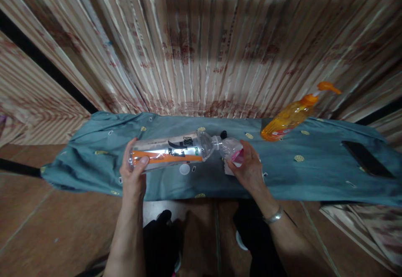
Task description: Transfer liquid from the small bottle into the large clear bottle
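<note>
Near the middle, a large clear bottle [169, 151] with a silver and orange label lies tilted almost level, its mouth pointing right. My left hand [135, 164] is wrapped round its base, thumb on top. My right hand [248, 164] grips a smaller clear plastic bottle [231, 148] with a pink label, whose narrow end meets the large bottle's mouth. Whether the two mouths overlap or only touch cannot be made out. Beside the join is a small black object [223, 134]. A pale piece of paper or cloth [230, 169] shows under my right hand.
An orange pump bottle [287, 120] stands at the back right of the teal cloth-covered table [282, 180]. A black phone [367, 159] lies at the right. A round white cap [184, 169] lies below the large bottle. A striped curtain [201, 50] hangs behind.
</note>
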The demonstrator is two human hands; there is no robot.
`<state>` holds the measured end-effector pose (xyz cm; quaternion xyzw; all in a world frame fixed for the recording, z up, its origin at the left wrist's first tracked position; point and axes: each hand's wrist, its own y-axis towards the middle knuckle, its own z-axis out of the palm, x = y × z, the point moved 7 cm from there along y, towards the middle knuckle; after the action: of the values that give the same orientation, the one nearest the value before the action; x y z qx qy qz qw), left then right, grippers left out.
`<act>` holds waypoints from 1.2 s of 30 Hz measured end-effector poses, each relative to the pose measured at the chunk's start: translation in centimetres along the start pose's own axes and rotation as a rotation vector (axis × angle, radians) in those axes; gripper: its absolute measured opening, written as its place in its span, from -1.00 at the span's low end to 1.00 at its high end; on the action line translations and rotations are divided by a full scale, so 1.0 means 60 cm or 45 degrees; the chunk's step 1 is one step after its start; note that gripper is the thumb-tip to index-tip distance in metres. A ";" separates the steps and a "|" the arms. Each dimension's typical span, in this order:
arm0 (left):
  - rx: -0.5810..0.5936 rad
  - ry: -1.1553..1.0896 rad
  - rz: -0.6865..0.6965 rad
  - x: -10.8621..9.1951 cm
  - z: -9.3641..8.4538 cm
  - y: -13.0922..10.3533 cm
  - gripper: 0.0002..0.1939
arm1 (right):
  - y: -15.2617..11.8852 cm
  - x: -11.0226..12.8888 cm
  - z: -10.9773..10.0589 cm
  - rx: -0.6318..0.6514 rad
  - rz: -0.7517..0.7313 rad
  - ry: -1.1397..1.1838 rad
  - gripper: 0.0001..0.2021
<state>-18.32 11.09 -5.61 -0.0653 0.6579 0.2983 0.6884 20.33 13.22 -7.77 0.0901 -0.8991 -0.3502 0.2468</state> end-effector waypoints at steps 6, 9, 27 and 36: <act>-0.059 -0.096 -0.100 0.002 -0.001 -0.001 -0.24 | 0.002 0.005 -0.005 0.001 -0.020 -0.023 -0.36; -0.063 -0.099 -0.106 0.000 0.000 -0.001 -0.24 | 0.003 0.008 -0.007 -0.007 -0.031 -0.038 -0.35; -0.091 -0.155 -0.088 -0.002 0.005 -0.002 -0.20 | 0.002 0.012 -0.010 -0.034 -0.044 -0.067 -0.36; -0.079 -0.144 -0.117 0.002 0.002 -0.002 -0.19 | 0.003 0.014 -0.013 -0.054 -0.041 -0.057 -0.36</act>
<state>-18.18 11.09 -5.74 -0.1000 0.6045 0.2899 0.7352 20.00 12.58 -6.84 0.0913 -0.8951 -0.3752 0.2228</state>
